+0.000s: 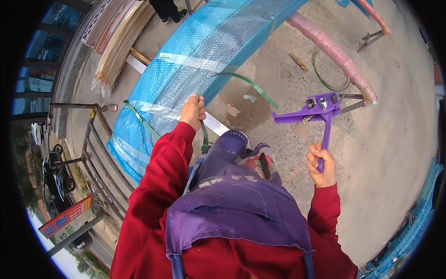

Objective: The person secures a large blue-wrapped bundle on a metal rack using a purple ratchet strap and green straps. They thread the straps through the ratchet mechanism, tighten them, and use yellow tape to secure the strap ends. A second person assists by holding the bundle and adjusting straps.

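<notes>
Long curved bundle in blue bubble wrap [195, 65] against the left hand's fingers [193, 104], pink-wrapped curved bundle [334, 51] beyond the right hand's fingers [315, 156], red-orange rectangular sign [65, 217] far left

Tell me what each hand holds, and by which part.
The left hand grips the green strap near its lower stretch. The right hand holds the purple tool by the end of its handle.

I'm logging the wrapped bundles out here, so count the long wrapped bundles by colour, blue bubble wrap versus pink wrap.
Blue bubble-wrapped bundle: 1
Pink-wrapped bundles: 2
Total: 3
</notes>
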A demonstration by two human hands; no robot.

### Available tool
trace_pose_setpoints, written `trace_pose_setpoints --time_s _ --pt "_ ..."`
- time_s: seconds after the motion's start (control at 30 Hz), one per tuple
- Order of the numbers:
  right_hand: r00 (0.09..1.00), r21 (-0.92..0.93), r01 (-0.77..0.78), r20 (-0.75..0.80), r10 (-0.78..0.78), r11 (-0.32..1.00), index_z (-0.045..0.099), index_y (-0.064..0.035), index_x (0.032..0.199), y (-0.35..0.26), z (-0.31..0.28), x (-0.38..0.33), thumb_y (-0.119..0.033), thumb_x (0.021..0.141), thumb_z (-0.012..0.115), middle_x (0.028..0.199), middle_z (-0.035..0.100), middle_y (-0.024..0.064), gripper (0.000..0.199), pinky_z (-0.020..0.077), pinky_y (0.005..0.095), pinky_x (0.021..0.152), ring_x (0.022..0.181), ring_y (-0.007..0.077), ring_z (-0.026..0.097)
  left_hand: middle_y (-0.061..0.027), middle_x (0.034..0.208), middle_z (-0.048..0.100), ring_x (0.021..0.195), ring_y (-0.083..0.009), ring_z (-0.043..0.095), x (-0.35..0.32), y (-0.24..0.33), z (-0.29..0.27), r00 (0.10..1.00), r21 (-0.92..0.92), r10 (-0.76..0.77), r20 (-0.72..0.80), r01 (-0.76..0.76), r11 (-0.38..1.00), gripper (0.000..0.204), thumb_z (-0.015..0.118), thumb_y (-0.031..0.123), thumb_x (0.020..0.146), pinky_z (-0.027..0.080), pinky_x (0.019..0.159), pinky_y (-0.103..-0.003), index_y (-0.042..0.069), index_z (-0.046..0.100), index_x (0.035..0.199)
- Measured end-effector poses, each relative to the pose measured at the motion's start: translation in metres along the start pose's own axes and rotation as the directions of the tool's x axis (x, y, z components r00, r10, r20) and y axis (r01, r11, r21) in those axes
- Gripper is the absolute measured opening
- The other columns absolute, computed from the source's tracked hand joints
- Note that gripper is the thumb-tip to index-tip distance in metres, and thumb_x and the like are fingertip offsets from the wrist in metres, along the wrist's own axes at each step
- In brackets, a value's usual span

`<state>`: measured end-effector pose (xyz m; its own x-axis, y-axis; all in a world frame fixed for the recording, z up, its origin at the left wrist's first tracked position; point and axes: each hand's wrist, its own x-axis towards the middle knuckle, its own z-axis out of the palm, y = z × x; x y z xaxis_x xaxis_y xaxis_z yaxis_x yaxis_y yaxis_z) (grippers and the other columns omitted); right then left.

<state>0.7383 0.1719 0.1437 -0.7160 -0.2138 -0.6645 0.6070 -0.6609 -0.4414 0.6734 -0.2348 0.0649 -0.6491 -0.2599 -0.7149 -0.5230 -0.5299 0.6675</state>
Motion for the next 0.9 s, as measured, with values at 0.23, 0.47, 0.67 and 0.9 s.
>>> trace_pose_setpoints --time_s 0.23,0.47,0.67,0.9 --pt "0.985 -0.170 0.117 -0.109 -0.136 0.978 0.047 -0.0072 0.085 -0.047 -0.049 0.034 -0.001 0.080 0.052 0.077 0.050 0.0055 0.010 0.0274 0.0199 0.034 0.050 0.0085 0.043 0.0068 0.060 0.030 0.047 -0.0044 0.023 -0.033 -0.005 0.069 0.897 0.077 -0.030 0.440 -0.004 0.997 0.027 0.042 0.036 0.100 0.020 0.042 -0.022 0.012 0.048 0.090" --pt "0.998 0.023 0.005 0.058 -0.006 1.000 0.046 -0.0075 0.087 0.009 -0.045 0.030 0.000 0.081 0.051 0.079 0.045 0.0050 0.011 0.0264 0.0199 0.033 0.051 0.0087 0.040 -0.0027 0.083 0.054 0.071 -0.0110 0.051 -0.003 0.002 0.117 0.797 0.260 0.108 0.594 -0.317 0.912 0.027 0.043 0.028 0.100 0.042 0.067 -0.025 0.006 0.052 0.114" --pt "0.990 0.066 -0.058 0.133 0.049 0.996 0.045 -0.0079 0.087 0.008 -0.029 0.021 0.001 0.081 0.050 0.077 0.043 0.0042 0.012 0.0258 0.0202 0.034 0.050 0.0088 0.038 -0.0154 0.126 0.055 0.119 -0.0234 0.051 0.021 -0.026 0.110 0.793 0.540 0.270 0.547 -0.580 0.609 0.045 0.050 0.026 0.096 0.037 0.101 -0.034 0.003 0.043 0.135" --pt "0.982 0.094 -0.134 0.149 0.119 0.987 0.045 -0.0073 0.086 0.003 -0.022 0.026 0.001 0.080 0.050 0.078 0.043 0.0042 0.011 0.0258 0.0198 0.034 0.049 0.0086 0.037 -0.0155 0.132 0.050 0.122 -0.0262 0.049 0.002 -0.070 0.048 0.858 0.715 -0.172 0.484 -0.274 0.644 0.046 0.055 0.031 0.093 0.038 0.101 -0.036 0.004 0.049 0.130"
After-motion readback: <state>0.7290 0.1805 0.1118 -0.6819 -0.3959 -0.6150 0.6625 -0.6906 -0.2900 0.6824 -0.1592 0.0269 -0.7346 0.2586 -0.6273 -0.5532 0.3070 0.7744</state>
